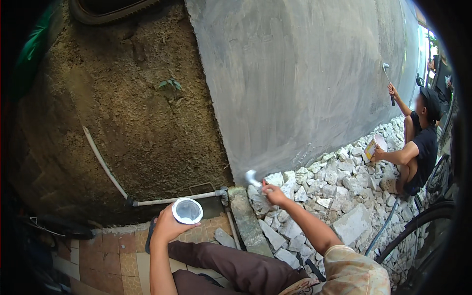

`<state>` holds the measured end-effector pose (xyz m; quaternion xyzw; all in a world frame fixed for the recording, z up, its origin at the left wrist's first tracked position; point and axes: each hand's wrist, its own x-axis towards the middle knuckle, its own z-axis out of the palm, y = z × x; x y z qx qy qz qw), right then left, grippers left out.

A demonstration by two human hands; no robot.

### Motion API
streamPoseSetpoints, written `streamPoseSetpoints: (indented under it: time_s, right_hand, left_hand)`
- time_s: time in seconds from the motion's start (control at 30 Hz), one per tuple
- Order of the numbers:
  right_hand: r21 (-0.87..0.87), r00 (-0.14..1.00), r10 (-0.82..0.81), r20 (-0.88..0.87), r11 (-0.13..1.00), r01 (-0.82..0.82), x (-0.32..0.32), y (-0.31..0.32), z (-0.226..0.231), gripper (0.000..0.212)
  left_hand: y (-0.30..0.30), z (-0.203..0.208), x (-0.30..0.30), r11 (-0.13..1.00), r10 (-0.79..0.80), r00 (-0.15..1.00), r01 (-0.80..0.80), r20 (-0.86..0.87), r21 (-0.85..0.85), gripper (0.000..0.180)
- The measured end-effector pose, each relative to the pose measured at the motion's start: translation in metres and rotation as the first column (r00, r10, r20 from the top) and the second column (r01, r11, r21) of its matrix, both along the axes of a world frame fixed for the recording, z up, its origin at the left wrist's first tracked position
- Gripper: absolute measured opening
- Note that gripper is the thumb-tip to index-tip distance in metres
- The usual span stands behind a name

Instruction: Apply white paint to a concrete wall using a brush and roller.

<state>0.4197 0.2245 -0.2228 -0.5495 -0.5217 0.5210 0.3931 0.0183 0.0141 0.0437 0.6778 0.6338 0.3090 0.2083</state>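
Observation:
My left hand [169,223] is wrapped round a white tub [188,211], its open top facing up and greyish white inside. Above the rubble, at the foot of the grey wall [295,88], my right hand [274,193] grips a red handle. Its white head is smeared by motion; it looks like a small paint roller [253,178]. The head is close to the wall's lower left corner; whether it touches, I cannot tell. Left of this corner the wall is rough, brown and unplastered [132,108].
Broken white rubble [339,177] lies along the wall's foot. At right a person [425,147] squats, holding a roller [386,66] to the wall and a tub [376,146]. A bicycle wheel [418,221], a hose [386,228], a white pipe [167,200] and a concrete ledge [246,216] are nearby.

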Motion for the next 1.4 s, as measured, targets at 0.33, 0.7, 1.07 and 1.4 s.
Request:
streamPoseSetpoints:
  time_s: [0.33,0.7,1.07,1.4]
  right_hand:
    - [-0.056,0.948,-0.221,-0.229,0.975,0.214,0.069,0.013,0.082,0.020]
    - [0.086,0.769,-0.566,-0.296,0.786,0.612,0.093,0.047,0.088,0.022]
    - [-0.094,0.989,-0.028,-0.145,0.995,0.014,0.001,-0.029,0.091,0.014]
    - [-0.034,0.594,-0.534,-0.602,0.760,0.649,0.083,0.015,0.086,0.015]
  left_hand:
    - [-0.014,0.002,-0.014,0.998,0.053,0.996,-0.055,0.066,0.033,0.076]
    - [-0.001,0.003,-0.008,0.999,0.031,0.996,-0.032,0.087,0.002,0.074]
    - [0.000,-0.005,-0.010,1.000,0.014,0.997,-0.013,0.078,-0.019,0.076]
    - [-0.002,0.000,-0.011,1.000,0.023,0.993,-0.022,0.113,-0.009,0.076]
